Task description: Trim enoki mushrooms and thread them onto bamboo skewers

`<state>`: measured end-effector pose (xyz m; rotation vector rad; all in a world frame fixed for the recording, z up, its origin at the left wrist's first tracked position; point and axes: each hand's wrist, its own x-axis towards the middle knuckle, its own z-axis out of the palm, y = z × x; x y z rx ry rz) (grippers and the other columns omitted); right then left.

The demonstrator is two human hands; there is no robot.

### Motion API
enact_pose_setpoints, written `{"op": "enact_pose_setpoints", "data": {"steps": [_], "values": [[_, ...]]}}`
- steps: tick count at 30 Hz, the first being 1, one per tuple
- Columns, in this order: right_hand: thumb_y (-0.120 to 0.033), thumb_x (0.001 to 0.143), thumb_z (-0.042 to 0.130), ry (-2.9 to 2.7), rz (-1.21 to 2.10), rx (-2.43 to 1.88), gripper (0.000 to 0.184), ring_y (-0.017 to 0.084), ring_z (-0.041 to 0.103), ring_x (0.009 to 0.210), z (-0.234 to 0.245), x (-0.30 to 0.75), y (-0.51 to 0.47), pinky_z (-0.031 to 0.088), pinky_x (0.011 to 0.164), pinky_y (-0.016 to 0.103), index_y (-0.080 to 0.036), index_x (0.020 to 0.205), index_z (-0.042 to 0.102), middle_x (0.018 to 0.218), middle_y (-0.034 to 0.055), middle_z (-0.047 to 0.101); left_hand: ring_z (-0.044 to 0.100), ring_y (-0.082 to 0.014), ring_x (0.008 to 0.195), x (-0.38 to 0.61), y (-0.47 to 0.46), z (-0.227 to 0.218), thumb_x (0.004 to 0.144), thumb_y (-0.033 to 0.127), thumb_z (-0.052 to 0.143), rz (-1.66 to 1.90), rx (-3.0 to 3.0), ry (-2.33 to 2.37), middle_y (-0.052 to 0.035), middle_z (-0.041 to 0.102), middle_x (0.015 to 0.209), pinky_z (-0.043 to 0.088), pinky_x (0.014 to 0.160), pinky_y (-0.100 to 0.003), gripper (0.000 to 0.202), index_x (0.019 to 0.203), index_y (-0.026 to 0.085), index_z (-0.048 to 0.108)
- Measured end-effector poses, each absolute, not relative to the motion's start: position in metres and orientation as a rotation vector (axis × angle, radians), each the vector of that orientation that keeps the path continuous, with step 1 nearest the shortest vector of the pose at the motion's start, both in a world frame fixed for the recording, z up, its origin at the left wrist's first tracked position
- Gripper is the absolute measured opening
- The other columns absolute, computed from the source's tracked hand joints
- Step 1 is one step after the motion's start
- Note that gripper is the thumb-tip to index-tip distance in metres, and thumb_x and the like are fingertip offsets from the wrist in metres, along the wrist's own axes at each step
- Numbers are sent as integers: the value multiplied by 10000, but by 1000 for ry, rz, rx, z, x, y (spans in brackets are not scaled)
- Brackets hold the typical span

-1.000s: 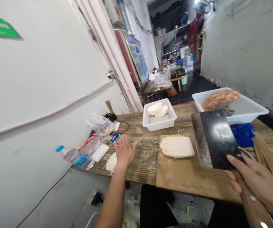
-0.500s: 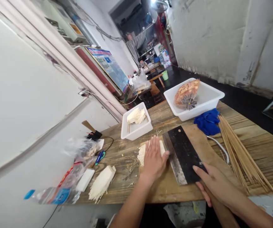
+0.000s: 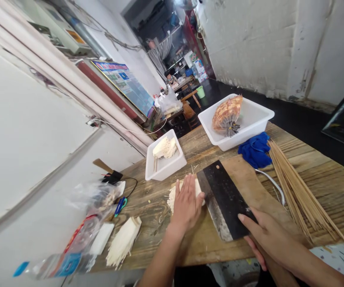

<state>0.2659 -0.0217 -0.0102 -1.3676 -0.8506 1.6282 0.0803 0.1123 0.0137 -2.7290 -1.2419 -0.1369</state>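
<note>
My left hand [image 3: 186, 203] lies flat, fingers stretched out, on a pale bunch of what looks like enoki mushrooms [image 3: 172, 198], partly covering it. Under the bunch is a brown cutting board [image 3: 197, 243]. Closed around the wooden handle of a wide cleaver [image 3: 227, 199] is my right hand [image 3: 267, 235]. The dark blade lies tilted over the board, its bright edge toward the bunch and close beside my left thumb. Another pale bunch [image 3: 124, 241] rests on the table to the left.
A white tray [image 3: 176, 171] holds pale skewered pieces; a larger tray [image 3: 256, 113] holds a bag of reddish skewers [image 3: 227, 113]. A blue cloth [image 3: 255, 149] and bamboo sticks [image 3: 300, 187] lie on the right. Scissors [image 3: 120, 206] and a plastic bottle [image 3: 52, 265] are left on the wooden table [image 3: 151, 199].
The whole view has shifted slightly, moving the scene left in the picture. My left hand stays flat on the bunch, and my right hand still grips the cleaver beside it.
</note>
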Motion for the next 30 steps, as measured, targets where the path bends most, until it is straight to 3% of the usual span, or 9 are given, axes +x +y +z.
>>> {"op": "enact_pose_setpoints", "data": {"steps": [22,30], "values": [[-646,796,389,-824,1646,-1343,410,96,443,277,-14,260,-26,354,275,186,-236,786,374,418,-102,443,212,-234,1440,76,113,9,1000,349,205,-178,-2728,-1189,-140,281,1537,118,1182,-544,570,1512,131,84],[-685,762,384,-778,1675,-1356,442,91,417,271,-10,260,-25,328,274,190,-245,793,362,423,-105,434,155,-208,1452,75,112,15,1002,349,150,-141,-2800,-1283,-83,219,1563,68,1195,-530,551,1521,189,57]]}}
